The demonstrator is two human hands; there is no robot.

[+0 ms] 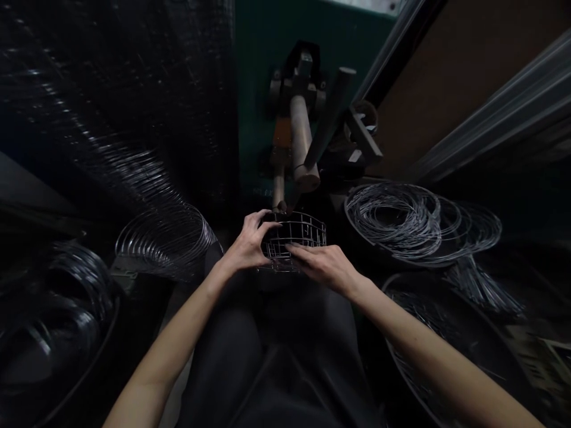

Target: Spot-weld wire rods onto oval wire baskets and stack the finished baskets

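Between my two hands is a small round wire basket point(307, 229), a grid of thin metal wires, held just above my lap. My left hand point(250, 242) grips its left side, thumb and fingers curved round the wires. On the near right side lies my right hand point(328, 264), its fingers pressed together against the wires; its thumb is hidden. Right behind the basket are the tip of a lower metal rod point(279, 190) and, higher up, a thicker round bar point(301, 139) of a green machine point(259, 77).
On the right, a round tub point(352, 223) holds coiled wire rings point(401, 220); below it another dark tub point(486, 333) holds short wires. At left stand a stack of wire hoops point(167, 238) and more coils point(84, 279). A slanted bar point(330, 116) juts out above the machine's rod.
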